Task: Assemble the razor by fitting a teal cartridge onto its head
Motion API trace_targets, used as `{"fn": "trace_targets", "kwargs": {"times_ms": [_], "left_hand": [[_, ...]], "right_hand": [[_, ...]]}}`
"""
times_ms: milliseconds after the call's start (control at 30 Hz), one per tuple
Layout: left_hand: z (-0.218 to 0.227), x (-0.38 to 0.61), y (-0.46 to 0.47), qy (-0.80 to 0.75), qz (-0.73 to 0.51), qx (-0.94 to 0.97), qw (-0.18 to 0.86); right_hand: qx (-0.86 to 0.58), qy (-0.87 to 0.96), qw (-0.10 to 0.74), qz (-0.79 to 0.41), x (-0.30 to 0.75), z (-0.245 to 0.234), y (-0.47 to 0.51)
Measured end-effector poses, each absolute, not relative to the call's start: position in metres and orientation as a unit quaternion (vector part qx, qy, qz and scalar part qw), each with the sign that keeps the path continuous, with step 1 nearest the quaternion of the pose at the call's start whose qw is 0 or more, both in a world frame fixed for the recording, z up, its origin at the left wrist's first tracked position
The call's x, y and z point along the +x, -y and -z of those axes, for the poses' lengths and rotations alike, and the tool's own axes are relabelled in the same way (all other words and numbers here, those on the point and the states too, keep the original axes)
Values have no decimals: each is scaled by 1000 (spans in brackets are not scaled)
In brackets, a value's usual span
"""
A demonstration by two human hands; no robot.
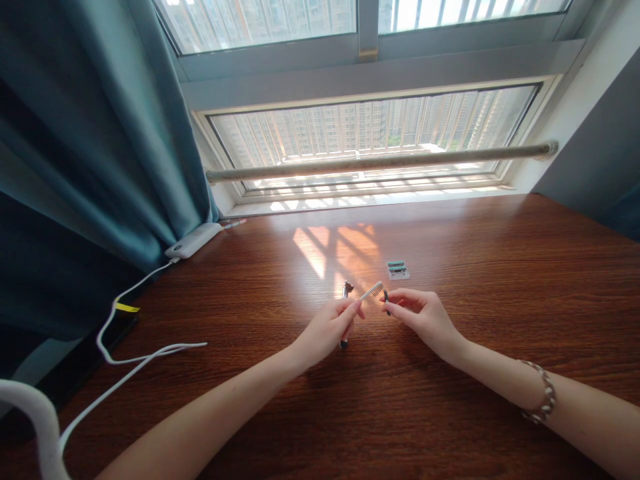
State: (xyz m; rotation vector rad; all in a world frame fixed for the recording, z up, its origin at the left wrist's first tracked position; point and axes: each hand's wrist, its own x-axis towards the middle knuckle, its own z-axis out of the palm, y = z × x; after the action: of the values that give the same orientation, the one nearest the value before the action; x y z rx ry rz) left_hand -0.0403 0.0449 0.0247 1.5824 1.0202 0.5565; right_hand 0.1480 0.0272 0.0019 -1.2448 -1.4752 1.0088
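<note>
Comb (373,291), pinched in my left fingers (353,309), slants away rightward, its toothed end just beside the dark piece (387,301) that my right fingers (401,311) pinch at an angle to it.

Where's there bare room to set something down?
Bare table lies right of the case, beyond the right hand; nearside, between the forearms; and between the white device and left hand. It's crowded around the hands, with the comb, razor handle and dark piece, and at left, along the cable.
</note>
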Motion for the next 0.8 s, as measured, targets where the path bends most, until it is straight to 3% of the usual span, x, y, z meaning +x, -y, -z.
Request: {"fn": "trace_targets", "kwargs": {"times_ms": [800], "left_hand": [[-26, -39, -43, -439, -258, 678, 530]], "right_hand": [[-501, 590, 454, -441, 147, 0, -25]]}}
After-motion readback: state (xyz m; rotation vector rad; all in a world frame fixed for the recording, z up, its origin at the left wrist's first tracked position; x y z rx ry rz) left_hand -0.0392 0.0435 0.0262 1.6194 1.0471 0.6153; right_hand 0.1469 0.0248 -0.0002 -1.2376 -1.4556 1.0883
